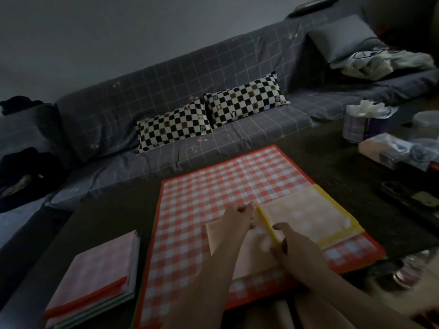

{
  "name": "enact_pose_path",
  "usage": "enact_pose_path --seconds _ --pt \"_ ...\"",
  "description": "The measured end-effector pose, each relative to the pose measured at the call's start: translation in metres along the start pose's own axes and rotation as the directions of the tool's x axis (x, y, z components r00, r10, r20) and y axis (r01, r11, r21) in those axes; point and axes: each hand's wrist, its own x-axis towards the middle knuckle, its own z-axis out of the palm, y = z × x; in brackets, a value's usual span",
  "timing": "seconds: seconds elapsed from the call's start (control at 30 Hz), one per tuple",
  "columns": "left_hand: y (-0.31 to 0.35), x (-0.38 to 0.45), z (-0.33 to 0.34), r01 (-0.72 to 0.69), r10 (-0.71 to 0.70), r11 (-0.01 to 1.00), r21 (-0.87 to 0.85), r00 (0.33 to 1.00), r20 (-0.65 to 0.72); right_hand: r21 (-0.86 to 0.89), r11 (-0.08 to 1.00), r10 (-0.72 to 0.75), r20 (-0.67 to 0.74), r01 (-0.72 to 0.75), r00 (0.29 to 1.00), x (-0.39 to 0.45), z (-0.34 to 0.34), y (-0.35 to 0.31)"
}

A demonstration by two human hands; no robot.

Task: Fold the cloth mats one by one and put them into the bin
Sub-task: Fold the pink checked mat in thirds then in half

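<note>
Both the left hand (240, 216) and right hand (288, 245) pinch the yellow-bordered pale cloth mat (306, 216) along its fold; edges should probably align squarely before creasing.

No legible text, labels, brands or numbers anywhere; small emblems on checkered pillows (215, 116), frame centre, too blurred to read.

Dark table (114, 217) under checked mats (213, 186)
</note>
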Motion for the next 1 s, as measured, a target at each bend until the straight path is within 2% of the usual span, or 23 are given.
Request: enact_pose_path --seconds 0.07,0.13,0.23,0.37,0.43,0.53,0.67,0.73,0.83,1.0 --pt "-0.005 -0.001 -0.008 -0.192 0.205 0.959 0.210 0.978 -0.040 -0.035 0.999 -0.028 -0.032 0.027 0.999 -0.001 0.003 0.000" --pt "-0.016 0.002 -0.016 -0.353 0.365 0.850 0.391 0.930 0.047 -0.078 0.996 -0.056 -0.044 0.052 0.997 -0.002 0.005 0.001" --pt "-0.029 0.000 -0.024 -0.376 0.330 0.788 0.487 0.926 0.181 -0.155 0.985 -0.078 -0.050 0.070 0.996 0.000 0.000 0.006" --pt "-0.041 -0.011 -0.024 -0.370 0.339 0.761 0.533 0.927 0.160 -0.347 0.937 -0.087 -0.107 0.045 0.990 0.025 -0.015 0.027" --pt "-0.046 -0.024 -0.020 -0.393 0.354 0.730 0.560 0.917 0.182 -0.354 0.935 -0.062 -0.113 0.019 0.992 0.044 -0.023 0.039" --pt "-0.048 -0.040 -0.011 -0.432 0.407 0.736 0.521 0.898 0.169 -0.367 0.930 -0.038 -0.042 0.020 0.998 0.069 -0.033 0.050" --pt "-0.043 -0.046 -0.002 -0.456 0.469 0.716 0.528 0.875 0.119 -0.503 0.860 -0.076 0.041 0.087 0.996 0.083 -0.039 0.045" --pt "-0.040 -0.045 0.005 -0.484 0.449 0.664 0.570 0.868 0.214 -0.542 0.830 -0.138 0.023 0.129 0.990 0.076 -0.032 0.042" --pt "-0.035 -0.040 0.019 -0.516 0.384 0.572 0.638 0.855 0.348 -0.497 0.844 -0.200 0.059 0.203 0.978 0.059 -0.014 0.045" --pt "-0.041 -0.038 0.030 -0.506 0.375 0.477 0.718 0.857 0.355 -0.522 0.830 -0.148 0.130 0.195 0.980 0.045 -0.002 0.052"
